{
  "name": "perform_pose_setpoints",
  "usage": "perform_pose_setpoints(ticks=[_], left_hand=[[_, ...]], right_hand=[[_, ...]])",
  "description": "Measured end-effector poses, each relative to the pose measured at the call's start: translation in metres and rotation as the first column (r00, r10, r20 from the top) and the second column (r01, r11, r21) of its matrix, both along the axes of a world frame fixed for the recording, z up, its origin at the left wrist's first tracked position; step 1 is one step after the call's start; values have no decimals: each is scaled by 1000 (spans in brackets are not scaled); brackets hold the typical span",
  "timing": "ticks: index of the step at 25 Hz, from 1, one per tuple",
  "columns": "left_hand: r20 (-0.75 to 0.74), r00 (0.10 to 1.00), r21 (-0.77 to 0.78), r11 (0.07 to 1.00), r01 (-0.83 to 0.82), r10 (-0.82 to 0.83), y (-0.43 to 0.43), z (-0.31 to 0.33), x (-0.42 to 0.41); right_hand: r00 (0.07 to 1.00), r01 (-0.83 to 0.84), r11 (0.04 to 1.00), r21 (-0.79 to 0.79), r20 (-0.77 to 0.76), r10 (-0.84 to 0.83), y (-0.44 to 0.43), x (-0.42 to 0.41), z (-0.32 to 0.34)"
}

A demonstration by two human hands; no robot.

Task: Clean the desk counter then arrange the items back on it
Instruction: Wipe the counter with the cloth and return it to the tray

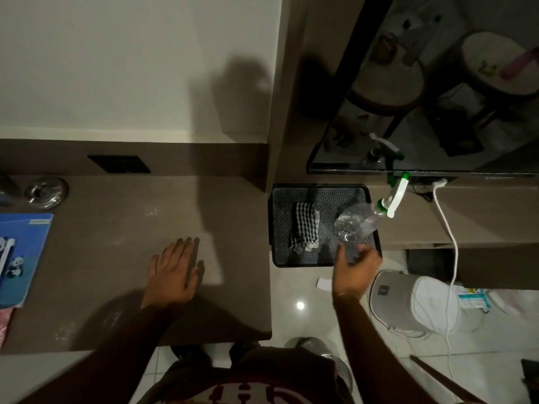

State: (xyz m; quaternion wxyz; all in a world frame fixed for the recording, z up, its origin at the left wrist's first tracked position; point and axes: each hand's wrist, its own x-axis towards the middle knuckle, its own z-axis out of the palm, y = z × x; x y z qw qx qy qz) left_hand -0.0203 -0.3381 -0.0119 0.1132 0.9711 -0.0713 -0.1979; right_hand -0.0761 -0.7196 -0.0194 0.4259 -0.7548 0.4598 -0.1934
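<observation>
- The desk counter [122, 258] is a smooth brown slab with a rounded front-right corner; faint smears show on its matte surface.
- The left hand [175, 272] lies flat on the counter, fingers spread, gripping nothing.
- Just right of the counter's edge, a black patterned tray [323, 193] holds a folded checkered cloth [303, 228].
- The right hand [354, 269] clasps the base of a clear spray bottle [358, 223], tilted over the tray, its white-and-green nozzle up.
- At the counter's left edge lie a blue folder [23, 255] and a round metal ashtray [46, 192]; the middle lies bare.
</observation>
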Motion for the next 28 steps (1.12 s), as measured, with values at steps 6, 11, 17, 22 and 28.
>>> perform_pose_setpoints(ticks=[6,11,17,22,28], left_hand=[[-19,1000,20,999,25,-25,-10,-8,-8],[-3,1000,39,999,-17,17,-6,-8,-19],[52,999,133,991,-17,10,56,-1,-59],[83,970,127,963,-238,229,109,11,-70],[171,931,202,913,-354,323,144,25,-92]], right_hand=[[780,-511,858,48,-394,487,38,51,-20],[506,-719,691,77,-623,596,28,106,-34],[633,-657,747,107,-459,623,28,109,-64],[943,-290,931,220,-99,317,41,104,-60],[846,-531,830,168,51,531,114,57,-47]])
